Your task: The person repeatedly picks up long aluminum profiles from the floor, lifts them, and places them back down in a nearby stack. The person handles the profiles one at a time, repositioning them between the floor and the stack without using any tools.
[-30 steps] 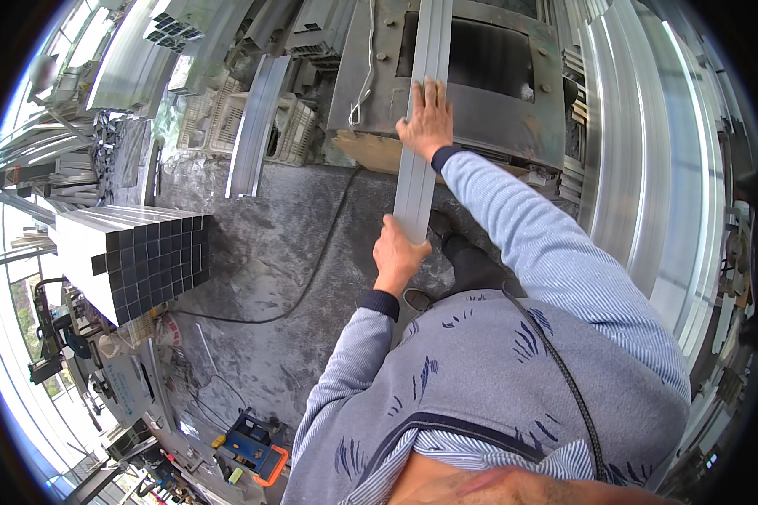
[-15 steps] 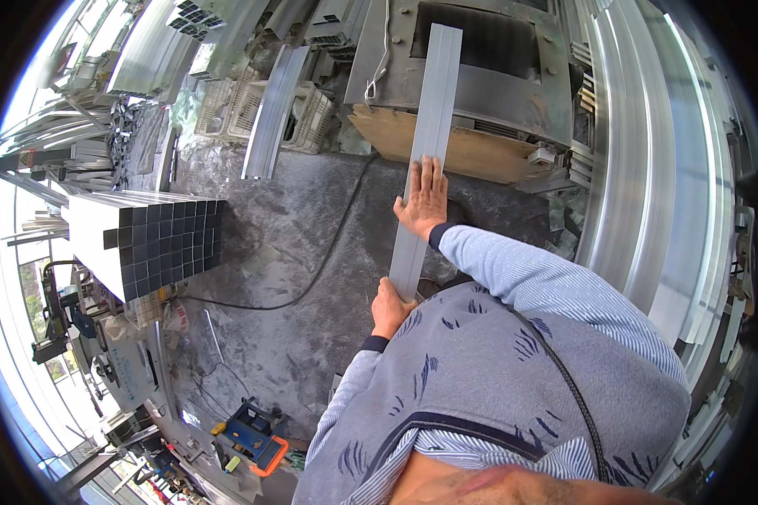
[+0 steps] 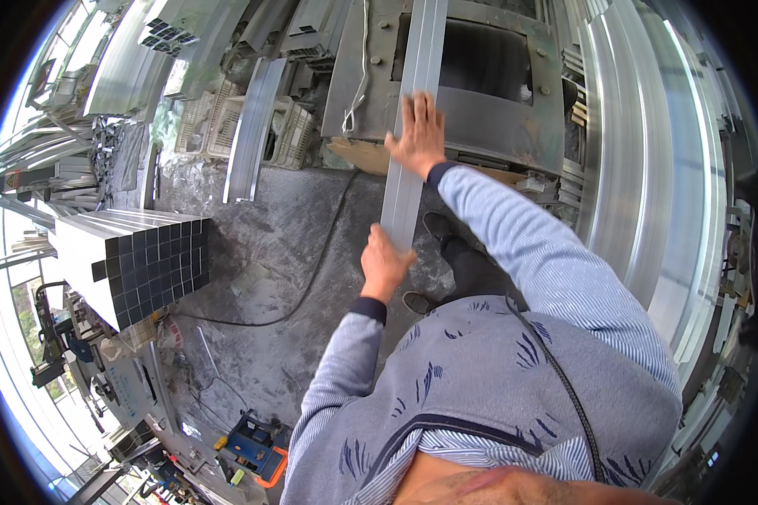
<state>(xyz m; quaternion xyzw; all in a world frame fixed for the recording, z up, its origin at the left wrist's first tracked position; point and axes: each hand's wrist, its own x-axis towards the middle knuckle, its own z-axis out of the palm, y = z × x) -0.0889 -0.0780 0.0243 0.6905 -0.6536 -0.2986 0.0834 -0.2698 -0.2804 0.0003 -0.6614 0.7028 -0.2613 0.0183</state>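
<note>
A long, flat grey metal profile (image 3: pixel 425 63) with grooves along its length stretches away from me, its far part over the dark-windowed metal machine (image 3: pixel 484 109). My left hand (image 3: pixel 383 263) is closed around its near end, the thumb at the end edge and the fingers partly hidden. Farther along, my right hand (image 3: pixel 419 139) lies palm down on the profile's upper face, its fingers stretched out and slightly apart. The far end runs out of the top of the picture.
Bundled square tubes (image 3: pixel 156 269) stand left. Another profile (image 3: pixel 253 135) leans across white plastic crates (image 3: pixel 290 135). A black cable (image 3: pixel 316 273) crosses the floor. Long metal profiles (image 3: pixel 632 168) line the right side. A blue-and-orange toolbox (image 3: pixel 257 450) sits lower left.
Both hands and the profile have moved forward, away from my body, farther over the machine. My left arm is more stretched out. My shoes and dark trousers now show, and the view has shifted slightly.
</note>
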